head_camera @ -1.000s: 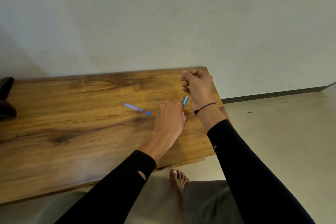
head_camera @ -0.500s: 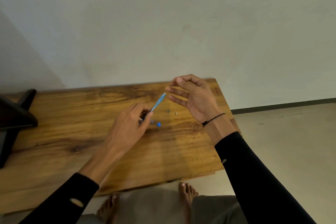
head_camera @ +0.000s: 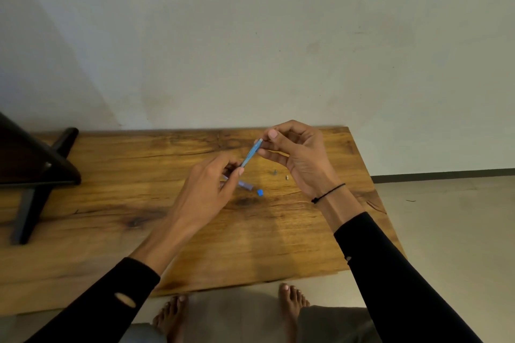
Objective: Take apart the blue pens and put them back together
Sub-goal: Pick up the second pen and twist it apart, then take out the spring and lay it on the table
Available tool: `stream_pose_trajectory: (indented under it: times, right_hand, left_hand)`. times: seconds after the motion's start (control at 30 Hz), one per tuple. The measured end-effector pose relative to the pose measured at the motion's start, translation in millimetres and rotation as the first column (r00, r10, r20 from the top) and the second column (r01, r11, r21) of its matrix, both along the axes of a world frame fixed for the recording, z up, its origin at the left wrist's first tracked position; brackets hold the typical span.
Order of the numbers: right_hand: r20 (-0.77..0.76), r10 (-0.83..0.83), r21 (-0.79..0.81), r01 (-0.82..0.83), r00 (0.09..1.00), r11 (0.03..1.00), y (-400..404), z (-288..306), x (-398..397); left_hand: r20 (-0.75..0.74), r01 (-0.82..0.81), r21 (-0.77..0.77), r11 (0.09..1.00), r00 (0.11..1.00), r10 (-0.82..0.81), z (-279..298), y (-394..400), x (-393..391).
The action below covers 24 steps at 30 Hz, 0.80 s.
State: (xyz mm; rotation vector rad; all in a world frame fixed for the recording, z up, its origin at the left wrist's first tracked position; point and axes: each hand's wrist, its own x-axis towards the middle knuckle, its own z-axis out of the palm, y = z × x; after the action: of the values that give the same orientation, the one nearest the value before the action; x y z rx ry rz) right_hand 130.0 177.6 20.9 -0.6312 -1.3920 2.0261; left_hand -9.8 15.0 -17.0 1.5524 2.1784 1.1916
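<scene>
Above the wooden table [head_camera: 117,203], my left hand [head_camera: 207,189] pinches the lower end of a light blue pen barrel [head_camera: 251,152], which tilts up to the right. My right hand [head_camera: 299,159] pinches the barrel's upper end between thumb and fingertips. A second pen part [head_camera: 245,184], greyish blue, lies on the table just under my left fingers. A small blue cap [head_camera: 260,192] rests beside it. Two tiny metal pieces [head_camera: 281,174] lie near my right palm.
A dark stand [head_camera: 33,172] with black legs occupies the table's left end. The wall runs right behind the table's far edge. My bare feet [head_camera: 292,298] are on the floor below the front edge. The table's right edge is near my right forearm.
My left hand picked the blue barrel up from the table and raised it. My right hand, first a fist, opened and then closed on the barrel's upper end. The camera view tilted downward.
</scene>
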Motion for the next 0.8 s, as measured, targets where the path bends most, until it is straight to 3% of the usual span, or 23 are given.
stream_pose_trajectory:
  times: [0.43, 0.8]
  right_hand:
    - [0.019, -0.026, 0.095, 0.024, 0.999, 0.995, 1.7, -2.1, 1.6]
    - [0.13, -0.041, 0.341, -0.005, 0.991, 0.94, 2.4, -7.4, -0.5]
  left_hand:
    - [-0.016, -0.024, -0.028, 0.999, 1.0, 0.024, 3.4, 2.4, 3.3]
    - [0.002, -0.024, -0.015, 1.0, 1.0, 0.024, 2.7, 5.2, 4.5]
